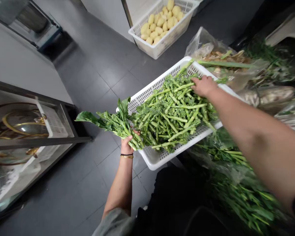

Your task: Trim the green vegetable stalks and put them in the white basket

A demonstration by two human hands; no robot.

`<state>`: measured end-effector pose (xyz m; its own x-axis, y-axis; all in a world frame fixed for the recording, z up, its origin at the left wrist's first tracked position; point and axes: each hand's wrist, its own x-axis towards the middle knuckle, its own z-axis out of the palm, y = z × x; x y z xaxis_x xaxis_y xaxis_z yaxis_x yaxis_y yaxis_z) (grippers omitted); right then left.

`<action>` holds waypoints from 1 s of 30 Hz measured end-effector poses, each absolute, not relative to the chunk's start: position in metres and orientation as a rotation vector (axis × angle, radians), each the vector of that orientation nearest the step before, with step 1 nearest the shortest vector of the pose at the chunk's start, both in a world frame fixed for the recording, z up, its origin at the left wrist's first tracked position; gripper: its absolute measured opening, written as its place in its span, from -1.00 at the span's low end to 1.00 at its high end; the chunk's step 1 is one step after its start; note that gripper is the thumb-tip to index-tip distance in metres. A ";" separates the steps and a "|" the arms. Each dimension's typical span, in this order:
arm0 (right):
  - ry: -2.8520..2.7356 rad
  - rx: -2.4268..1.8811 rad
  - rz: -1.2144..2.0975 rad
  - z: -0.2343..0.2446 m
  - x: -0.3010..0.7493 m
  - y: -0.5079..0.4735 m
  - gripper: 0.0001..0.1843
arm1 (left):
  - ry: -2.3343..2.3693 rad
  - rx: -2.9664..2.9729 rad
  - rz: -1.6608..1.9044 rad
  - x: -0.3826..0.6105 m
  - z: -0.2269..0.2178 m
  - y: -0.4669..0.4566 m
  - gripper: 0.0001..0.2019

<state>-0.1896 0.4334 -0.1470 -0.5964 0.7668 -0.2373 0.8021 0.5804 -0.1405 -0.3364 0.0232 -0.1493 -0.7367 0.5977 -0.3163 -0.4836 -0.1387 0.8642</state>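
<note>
A white perforated basket (153, 156) sits on the floor, heaped with green vegetable stalks (173, 113). My left hand (128, 141) is closed round a bunch of leafy green stalks (113, 123) held just off the basket's left side, leaves pointing left. My right hand (203, 86) reaches over the far end of the pile and rests on the stalks there, fingers curled down among them; I cannot make out whether it grips any.
A second white basket (159, 47) holding pale potatoes stands farther back. Plastic bags (211, 49) with vegetable scraps lie behind the main basket. More loose greens (238, 186) lie at the right. A metal rack (39, 141) stands at the left on grey tile floor.
</note>
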 end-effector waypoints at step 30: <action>2.320 1.320 -2.277 0.042 0.001 0.157 -0.59 | 0.647 0.372 1.230 -0.147 -0.002 0.068 -0.65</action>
